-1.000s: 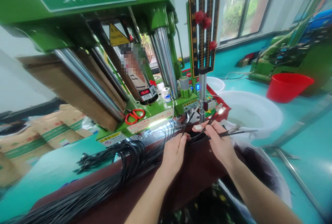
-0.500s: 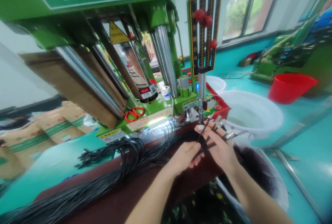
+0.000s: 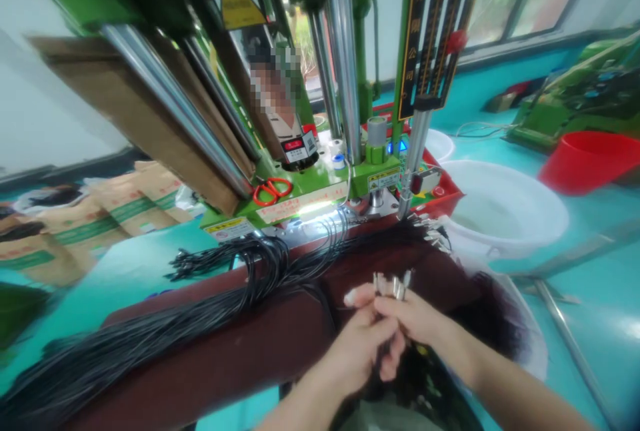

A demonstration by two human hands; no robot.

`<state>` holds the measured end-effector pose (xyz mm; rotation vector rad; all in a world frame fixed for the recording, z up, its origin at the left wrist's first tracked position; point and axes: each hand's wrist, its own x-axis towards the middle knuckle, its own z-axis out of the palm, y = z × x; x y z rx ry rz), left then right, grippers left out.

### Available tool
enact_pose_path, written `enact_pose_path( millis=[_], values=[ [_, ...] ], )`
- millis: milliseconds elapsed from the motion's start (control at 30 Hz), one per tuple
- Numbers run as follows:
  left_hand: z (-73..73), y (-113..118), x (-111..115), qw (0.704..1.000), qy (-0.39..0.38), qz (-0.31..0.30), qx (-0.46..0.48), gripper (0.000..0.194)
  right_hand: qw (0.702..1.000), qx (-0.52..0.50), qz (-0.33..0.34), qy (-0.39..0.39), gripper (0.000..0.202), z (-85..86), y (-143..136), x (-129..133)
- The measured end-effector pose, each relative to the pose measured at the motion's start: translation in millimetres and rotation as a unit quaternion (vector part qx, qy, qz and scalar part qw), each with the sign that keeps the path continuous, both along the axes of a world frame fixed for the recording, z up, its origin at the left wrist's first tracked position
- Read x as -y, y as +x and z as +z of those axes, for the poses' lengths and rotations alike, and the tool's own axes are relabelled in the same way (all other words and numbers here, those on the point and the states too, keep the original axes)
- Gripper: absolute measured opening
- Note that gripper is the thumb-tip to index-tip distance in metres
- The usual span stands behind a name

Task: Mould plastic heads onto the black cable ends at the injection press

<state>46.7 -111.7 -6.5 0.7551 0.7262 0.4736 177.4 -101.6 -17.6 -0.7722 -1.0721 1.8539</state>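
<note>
Close together over the near edge of the dark red table (image 3: 280, 344), both hands are closed around a few short black cables with silvery metal plugs (image 3: 399, 288). My left hand (image 3: 367, 344) grips lower down, its fingers curled; the cable parts inside it are mostly hidden. Above it, my right hand (image 3: 413, 314) is wrapped near the plugs, which stick up past its fingers. A white covering is on one fingertip. Long black cables (image 3: 200, 324) lie in a thick bundle across the table. More metal plugs (image 3: 436, 231) lie at its far right corner.
A green press machine (image 3: 320, 181) stands behind the table, with orange-handled scissors (image 3: 273, 191) on its base. White tubs (image 3: 505, 208) and a red bucket (image 3: 590, 161) stand on the right. Paper sacks (image 3: 115, 214) are at left. A person is visible behind the machine.
Both hands have come back toward me with the short cables, away from the machine's front right. The plugs at the table's far corner now show. The camera view has tilted down.
</note>
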Motion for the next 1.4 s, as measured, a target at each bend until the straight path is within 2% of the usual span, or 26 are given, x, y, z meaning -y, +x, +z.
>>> enact_pose_path(
  millis=[100,167,200,267,333,400,567,700,867,967,1033,1067,1100,1167,1200,1233,1267,1400],
  values=[
    [-4.1,11,0,1.0,-0.009,0.017,0.013,0.04,0.997,-0.065,-0.039,0.014,0.04,14.2,17,-20],
    [-4.8,16,-2,1.0,0.014,0.012,0.004,0.041,0.997,-0.029,-0.049,0.057,0.038,31.1,30,-35],
    [-4.9,19,-3,1.0,0.028,0.012,-0.007,0.043,0.996,0.016,-0.032,0.078,0.035,39.7,35,-41],
    [-4.6,24,-6,0.997,0.061,0.034,-0.03,0.044,0.986,0.12,0.048,0.103,0.033,53.0,40,-47],
    [-3.9,28,-10,0.992,0.09,0.07,-0.045,0.043,0.97,0.182,0.121,0.107,0.039,58.3,41,-48],
    [-3.0,30,-13,0.991,0.102,0.079,-0.043,0.039,0.965,0.198,0.131,0.115,0.047,55.6,37,-46],
    [-0.7,27,-22,0.999,0.034,0.015,0.009,0.041,0.968,0.202,0.016,0.146,0.036,40.2,30,-41],
    [-0.6,27,-28,0.999,0.015,0.002,0.035,0.045,0.966,0.215,0.016,0.145,0.04,38.0,31,-39],
    [-4.5,37,-38,0.999,-0.002,-0.002,0.038,0.043,0.935,0.311,0.034,0.165,0.042,36.3,39,-42],
    [-8.5,39,-46,0.998,-0.027,0.037,0.046,0.04,0.912,0.355,-0.004,0.205,0.037,32.9,44,-58],
    [-11.5,37,-53,0.993,-0.032,0.104,0.053,0.036,0.873,0.415,-0.075,0.247,0.034,29.0,47,-78],
    [-13.2,35,-56,0.988,-0.028,0.136,0.062,0.034,0.838,0.462,-0.106,0.271,0.033,26.2,48,-90],
    [-14.8,33,-60,0.984,-0.02,0.163,0.073,0.033,0.79,0.52,-0.124,0.3,0.031,22.7,47,-102],
    [-18.3,30,-66,0.976,0.001,0.198,0.09,0.033,0.682,0.631,-0.105,0.353,0.033,14.3,44,-125],
    [-20.2,29,-68,0.974,0.011,0.207,0.093,0.033,0.639,0.67,-0.079,0.371,0.034,9.9,41,-135],
    [-22.1,28,-70,0.972,0.022,0.214,0.092,0.034,0.608,0.695,-0.056,0.38,0.035,6.0,37,-143],
    [-24.0,28,-72,0.971,0.032,0.219,0.088,0.035,0.591,0.71,-0.042,0.382,0.035,2.9,34,-151],
    [-30.4,29,-77,0.968,0.077,0.23,0.066,0.035,0.573,0.733,-0.009,0.366,0.036,2.5,22,-166]
  ],
)
